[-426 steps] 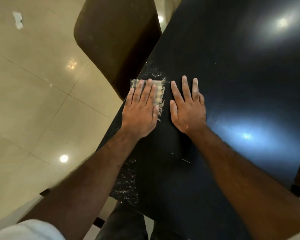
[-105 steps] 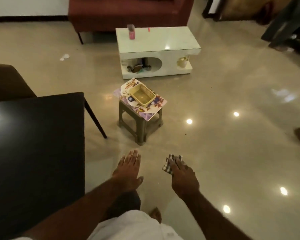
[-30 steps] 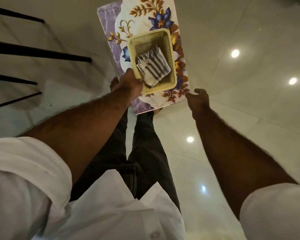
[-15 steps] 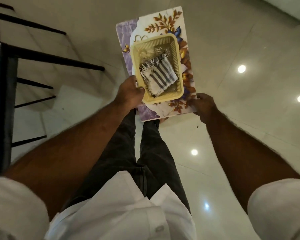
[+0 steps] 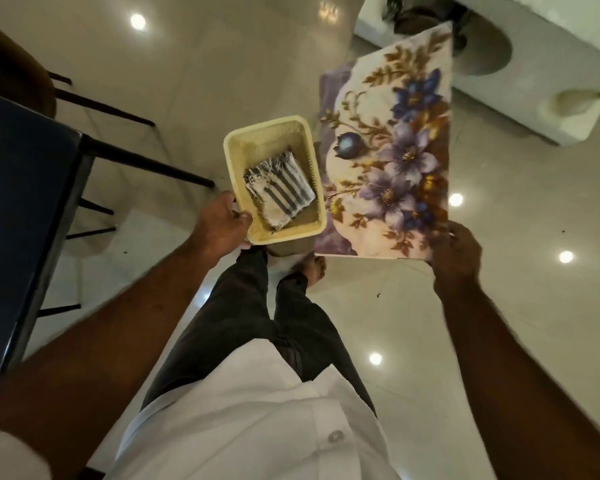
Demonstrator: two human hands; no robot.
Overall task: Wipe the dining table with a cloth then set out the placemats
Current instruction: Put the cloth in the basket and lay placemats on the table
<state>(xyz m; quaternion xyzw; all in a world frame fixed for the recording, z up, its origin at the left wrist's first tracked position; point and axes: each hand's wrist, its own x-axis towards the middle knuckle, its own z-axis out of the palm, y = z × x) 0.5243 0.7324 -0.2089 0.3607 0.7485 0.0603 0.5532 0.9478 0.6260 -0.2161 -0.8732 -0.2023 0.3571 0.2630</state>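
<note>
The person stood on the tiled floor beside the dining table (image 5: 18, 202), whose dark top showed off to the left. The left hand (image 5: 222, 226) was closed on the near left corner of a yellow basket (image 5: 234, 161), thumb over the rim. The striped cloth (image 5: 279, 188) lay folded inside it. The right hand (image 5: 456, 258) pinched the near right corner of the flowered placemats (image 5: 395, 161), which were held up roughly flat just beside the basket. A purple edge under the top mat suggested more than one, though I could not count them.

With the cloth in the basket, the wiping looked done to me, and the step in hand was fetching the mats. Next, I judged, the basket needed setting down somewhere out of the way. Then would come a turn left to the table, both hands freed to peel the mats apart and lay them one by one.
</note>
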